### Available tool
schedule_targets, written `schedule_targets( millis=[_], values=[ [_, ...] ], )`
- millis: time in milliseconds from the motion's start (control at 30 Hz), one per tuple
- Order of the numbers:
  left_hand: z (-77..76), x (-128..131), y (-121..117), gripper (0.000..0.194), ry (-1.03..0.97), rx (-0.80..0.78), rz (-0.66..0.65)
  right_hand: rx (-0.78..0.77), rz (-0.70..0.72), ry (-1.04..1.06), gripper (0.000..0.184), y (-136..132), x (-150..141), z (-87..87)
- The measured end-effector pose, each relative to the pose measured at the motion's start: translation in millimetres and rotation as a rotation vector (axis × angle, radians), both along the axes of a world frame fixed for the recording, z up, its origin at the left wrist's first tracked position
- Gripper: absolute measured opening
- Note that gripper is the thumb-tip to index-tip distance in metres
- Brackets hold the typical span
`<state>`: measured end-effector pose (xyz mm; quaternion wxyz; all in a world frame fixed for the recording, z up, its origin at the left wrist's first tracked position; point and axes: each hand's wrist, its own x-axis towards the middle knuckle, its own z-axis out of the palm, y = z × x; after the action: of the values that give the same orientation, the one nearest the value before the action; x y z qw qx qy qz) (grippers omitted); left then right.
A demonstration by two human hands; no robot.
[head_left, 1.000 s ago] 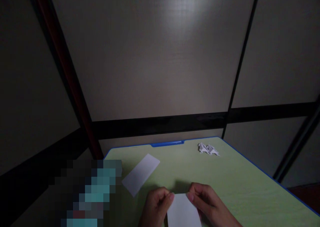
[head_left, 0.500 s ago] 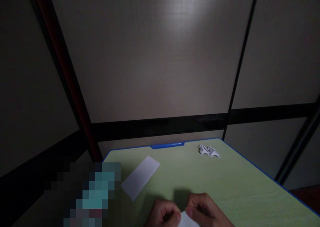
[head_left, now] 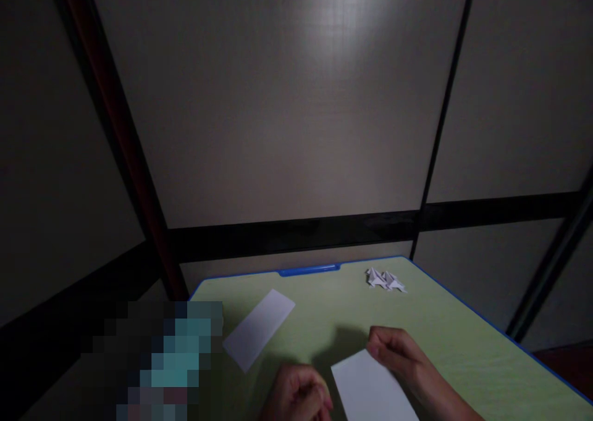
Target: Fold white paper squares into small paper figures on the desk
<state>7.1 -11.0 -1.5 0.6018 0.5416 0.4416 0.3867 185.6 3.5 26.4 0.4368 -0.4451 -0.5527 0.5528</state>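
My right hand (head_left: pixel 396 350) pinches a white sheet of paper (head_left: pixel 373 387) near its upper right corner, thumb on top. The sheet is tilted over the near part of the table, and its lower part runs out of the frame. Just left of the sheet's edge is my left hand (head_left: pixel 303 393). Its fingers are curled in with the thumb against them, and no paper shows between them. A narrow gap separates this hand from the visible edge of the sheet.
A white paper strip (head_left: pixel 259 329) lies on the left of the green, blue-edged table (head_left: pixel 445 322). Two folded white paper figures (head_left: pixel 385 279) stand at the far right. A blue handle (head_left: pixel 309 270) is set in the back edge. Behind rises a panelled wall (head_left: pixel 296 118). A pixelated area covers the lower left.
My right hand has moved up and right with the sheet, so more of it shows. My left hand has come away from the sheet's upper edge and shifted slightly left.
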Motion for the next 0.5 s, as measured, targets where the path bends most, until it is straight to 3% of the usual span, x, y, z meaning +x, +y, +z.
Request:
schedule_targets(
  millis=[133, 233, 367, 500],
  values=[
    [-4.8, -2.1, 8.2, 0.030, -0.115, -0.029, 0.011, 0.016, -0.103, 0.135, 0.030, 1.5, 2.9, -0.5],
    [-5.3, -2.2, 10.0, 0.038, -0.166, -0.057, 0.041, 0.004, -0.052, 0.145, 0.031, -1.5, -4.4, -2.0],
    [-5.2, -1.2, 4.9, 0.036, -0.124, 0.021, 0.145, 0.019, 0.022, 0.080, 0.033, -5.7, -16.7, -5.2],
    [-9.5, -0.1, 2.7, 0.033, -0.082, 0.051, 0.073, 0.026, 0.029, 0.028, 0.035, -7.1, -21.7, -6.9]
  ],
)
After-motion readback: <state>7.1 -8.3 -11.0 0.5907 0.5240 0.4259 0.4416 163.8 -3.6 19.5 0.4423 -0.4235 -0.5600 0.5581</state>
